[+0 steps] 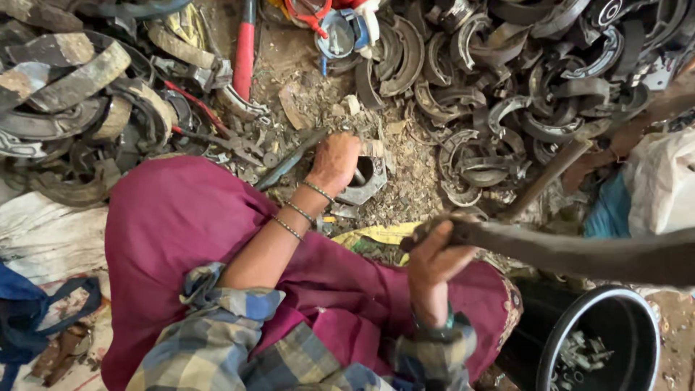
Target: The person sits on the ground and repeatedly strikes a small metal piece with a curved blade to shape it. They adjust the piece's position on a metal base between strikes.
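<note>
From the head view, my left hand (334,161) is closed on a metal part (364,179) lying on the littered ground (405,188) ahead of my knees. My right hand (433,255) grips a long dark bar (572,253) reaching right, above a black bucket (615,340). Brake shoes (507,80) are piled beyond.

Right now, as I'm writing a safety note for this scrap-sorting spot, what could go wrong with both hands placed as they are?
The left hand is bare and holds a metal part on the ground; the long dark bar in the right hand could slip and hit those fingers. Jagged curved metal pieces lie piled close around, so bare skin may get cut. Loose rubble underneath could let the part shift.
</note>
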